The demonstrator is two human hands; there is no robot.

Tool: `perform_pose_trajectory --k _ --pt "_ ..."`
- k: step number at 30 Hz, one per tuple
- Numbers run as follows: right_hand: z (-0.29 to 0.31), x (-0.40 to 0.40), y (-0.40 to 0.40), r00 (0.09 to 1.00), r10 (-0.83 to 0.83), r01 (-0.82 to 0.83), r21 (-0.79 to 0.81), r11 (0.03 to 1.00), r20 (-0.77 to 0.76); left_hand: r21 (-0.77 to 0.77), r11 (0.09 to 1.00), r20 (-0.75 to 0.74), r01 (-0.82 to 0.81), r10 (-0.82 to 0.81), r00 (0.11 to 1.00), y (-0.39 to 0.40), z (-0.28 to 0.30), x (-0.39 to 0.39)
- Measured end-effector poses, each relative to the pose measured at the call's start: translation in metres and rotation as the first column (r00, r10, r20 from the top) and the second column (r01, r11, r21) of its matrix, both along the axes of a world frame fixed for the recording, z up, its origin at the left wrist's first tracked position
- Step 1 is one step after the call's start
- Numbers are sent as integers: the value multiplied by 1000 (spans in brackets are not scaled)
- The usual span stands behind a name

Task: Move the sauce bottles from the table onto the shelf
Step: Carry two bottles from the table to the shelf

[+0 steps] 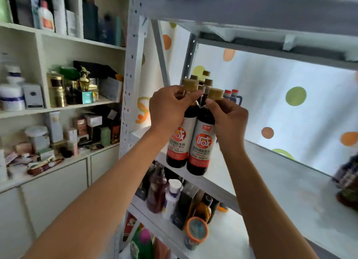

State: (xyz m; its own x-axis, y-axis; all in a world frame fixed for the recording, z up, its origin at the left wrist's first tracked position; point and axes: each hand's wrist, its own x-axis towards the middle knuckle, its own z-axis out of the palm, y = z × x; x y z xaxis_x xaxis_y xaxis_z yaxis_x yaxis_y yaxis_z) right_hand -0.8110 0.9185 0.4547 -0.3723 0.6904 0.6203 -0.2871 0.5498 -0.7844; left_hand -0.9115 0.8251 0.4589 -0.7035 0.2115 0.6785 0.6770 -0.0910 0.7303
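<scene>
I hold two dark soy sauce bottles with tan caps and red-and-white labels, side by side in the air at the front edge of the white metal shelf point(280, 183). My left hand point(170, 107) grips the neck of the left bottle point(179, 142). The neck of the right bottle point(202, 148) is in my right hand point(228, 121). Behind them, at the back left of the same shelf, stand several more tan-capped bottles point(207, 82) and two red-capped ones point(231, 95).
The shelf board above point(251, 14) hangs low over the bottles. A dark jar point(348, 179) stands at the shelf's right. The level below holds bottles, a box and an orange-lidded jar point(196, 231). A white cabinet point(64, 111) full of cosmetics stands at left.
</scene>
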Motion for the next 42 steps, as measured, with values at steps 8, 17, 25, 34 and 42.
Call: perform_pose_trajectory --k 8,17,25,34,42 --pt "-10 -20 45 993 -119 118 -18 993 -3 -33 999 -36 -11 9 999 46 -7 -8" --pt "-17 -29 63 982 -134 117 124 985 136 -26 998 78 58 -56 995 63 -32 -21" --pt "-66 8 66 880 194 -166 -102 981 434 -100 972 232 212 -185 955 55 -107 -20" --pt "-106 -5 70 863 -16 32 -23 999 505 -205 964 284 171 -109 953 47 -126 -21" --pt "-105 -28 74 871 -69 98 -34 995 487 -151 984 247 96 -56 967 39 -132 -37"
